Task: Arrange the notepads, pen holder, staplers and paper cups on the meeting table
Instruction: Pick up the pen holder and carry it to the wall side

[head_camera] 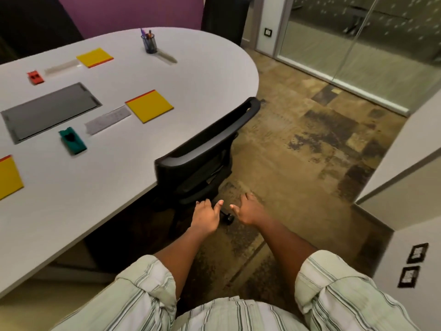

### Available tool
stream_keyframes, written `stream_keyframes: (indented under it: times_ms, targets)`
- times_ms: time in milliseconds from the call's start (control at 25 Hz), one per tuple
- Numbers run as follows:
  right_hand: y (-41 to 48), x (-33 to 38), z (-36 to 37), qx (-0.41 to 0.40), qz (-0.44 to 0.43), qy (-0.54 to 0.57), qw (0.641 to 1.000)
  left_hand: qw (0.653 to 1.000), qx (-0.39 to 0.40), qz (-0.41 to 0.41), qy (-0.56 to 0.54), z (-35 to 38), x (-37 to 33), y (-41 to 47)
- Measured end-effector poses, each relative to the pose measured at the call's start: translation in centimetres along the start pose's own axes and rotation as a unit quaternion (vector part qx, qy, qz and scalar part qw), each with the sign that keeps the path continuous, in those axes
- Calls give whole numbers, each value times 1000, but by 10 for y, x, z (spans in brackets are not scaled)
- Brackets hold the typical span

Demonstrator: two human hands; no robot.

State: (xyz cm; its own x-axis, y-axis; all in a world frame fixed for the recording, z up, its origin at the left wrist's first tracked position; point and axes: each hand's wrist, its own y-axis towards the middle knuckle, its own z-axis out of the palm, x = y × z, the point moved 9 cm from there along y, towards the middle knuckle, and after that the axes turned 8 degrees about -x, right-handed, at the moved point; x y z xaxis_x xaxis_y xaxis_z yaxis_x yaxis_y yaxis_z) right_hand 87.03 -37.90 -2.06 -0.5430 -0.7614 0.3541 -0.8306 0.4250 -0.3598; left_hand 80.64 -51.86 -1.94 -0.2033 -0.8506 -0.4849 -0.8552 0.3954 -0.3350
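Observation:
The grey meeting table (195, 75) fills the left of the view. On it lie three yellow notepads: one at the back (94, 57), one in the middle (149, 106), one cut off by the left edge (8, 177). A red stapler (35, 77) sits at the back left and a green stapler (72, 140) nearer me. A mesh pen holder (150, 44) with pens stands at the far end. No paper cups are visible. My left hand (206, 216) and my right hand (248, 210) hang low in front of me above the floor, off the table, fingers loosely curled, holding nothing.
A black office chair (202, 154) is pushed against the table's near edge, just beyond my hands. A grey cable hatch (51, 111) is set into the tabletop, with two pale rulers (107, 119) (63, 67) beside the notepads. A glass partition (358, 44) and a white wall (405, 187) bound the carpeted floor on the right.

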Motion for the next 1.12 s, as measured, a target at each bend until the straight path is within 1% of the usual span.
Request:
stream_keyframes:
  times_ms: [160, 240, 320, 440, 560, 640, 760, 840, 920, 1040, 1120]
  targets:
    - [15, -72, -58, -50, -18, 18, 998, 1000, 5, 10, -12, 41, -87, 9]
    - [26, -99, -80, -61, -22, 33, 997, 1000, 26, 14, -9, 57, -119, 14]
    - [39, -118, -98, -78, -14, 42, 996, 999, 26, 34, 15, 62, -143, 30]
    - [72, -145, -121, -98, 6, 54, 994, 998, 17, 43, 33, 67, -175, 77]
    - [118, -173, -146, -101, 28, 43, 994, 999, -13, 31, 5, 71, -216, 137]
    - [150, -194, -169, -110, 47, 30, 992, 999, -27, 40, -7, 77, -251, 175]
    - [198, -226, -211, -123, 86, 41, 988, 998, -14, 55, -18, 77, -311, 227]
    - [230, -245, -238, -138, 113, 45, 983, 995, -19, 99, -5, 74, -356, 261]
    - [261, -266, -258, -141, 139, 62, 978, 993, -11, 118, -10, 75, -393, 295]
    - [299, -293, -276, -141, 154, 74, 975, 990, -6, 142, 22, 80, -430, 337]
    - [335, -322, -296, -145, 168, 95, 970, 988, 10, 143, 59, 89, -457, 376]
